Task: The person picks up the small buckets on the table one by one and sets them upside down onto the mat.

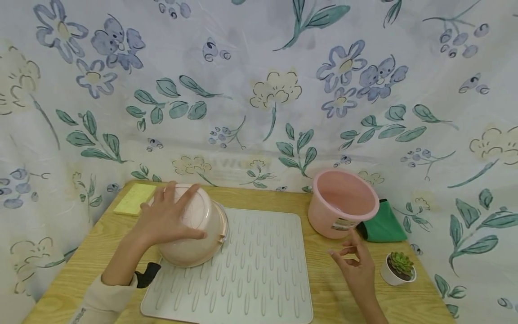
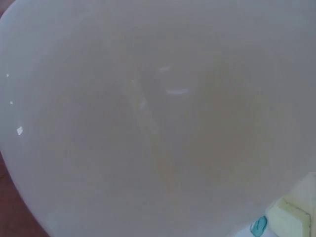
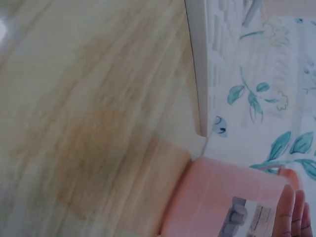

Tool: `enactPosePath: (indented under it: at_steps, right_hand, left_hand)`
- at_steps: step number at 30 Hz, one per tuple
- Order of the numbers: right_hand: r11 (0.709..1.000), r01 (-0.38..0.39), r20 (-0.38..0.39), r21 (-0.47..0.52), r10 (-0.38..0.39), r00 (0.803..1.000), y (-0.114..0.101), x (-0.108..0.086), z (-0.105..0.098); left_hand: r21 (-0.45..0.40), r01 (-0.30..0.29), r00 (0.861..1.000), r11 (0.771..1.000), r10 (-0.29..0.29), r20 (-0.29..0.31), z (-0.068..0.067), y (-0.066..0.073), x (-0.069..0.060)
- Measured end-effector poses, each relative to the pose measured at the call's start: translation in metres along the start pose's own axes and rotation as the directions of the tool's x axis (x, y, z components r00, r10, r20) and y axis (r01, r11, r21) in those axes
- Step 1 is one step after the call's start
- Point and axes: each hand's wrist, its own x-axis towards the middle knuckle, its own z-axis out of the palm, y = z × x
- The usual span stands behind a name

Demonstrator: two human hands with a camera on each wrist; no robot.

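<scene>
The left hand [image 1: 167,221] grips the base of a tilted beige tub [image 1: 192,253], fingers spread, at the mat's [image 1: 251,279] ten o'clock. The right hand [image 1: 358,265] — loosely open, holding nothing — is near the pink bucket [image 1: 323,219], at its six o'clock.

Floral sheeting [image 1: 243,81], draining mat [image 1: 263,270] and succulent [image 1: 400,264] suggest a home.
</scene>
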Motion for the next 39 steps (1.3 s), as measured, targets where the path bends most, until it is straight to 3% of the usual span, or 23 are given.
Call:
enactPosePath:
  at_steps: [17, 24, 30, 39]
  right_hand:
    - [0.994, -0.1, -0.01, 0.048, 0.1, 0.995, -0.007, 0.017, -0.001]
    - [0.997, -0.07, -0.036, 0.035, 0.071, 0.997, -0.031, 0.025, -0.006]
    - [0.993, -0.111, -0.069, 0.039, 0.114, 0.991, -0.005, 0.035, -0.009]
    - [0.972, -0.205, -0.051, -0.111, 0.2, 0.978, 0.003, 0.046, -0.017]
  left_hand:
    - [-0.048, 0.06, 0.992, 0.997, -0.054, 0.117, 0.001, 0.001, 0.024]
    - [-0.049, 0.069, 0.988, 0.996, -0.061, 0.141, 0.0, 0.002, 0.027]
    - [-0.046, 0.072, 0.987, 0.996, -0.064, 0.148, 0.0, 0.003, 0.029]
    - [-0.039, 0.085, 0.984, 0.996, -0.078, 0.158, 0.0, 0.003, 0.03]
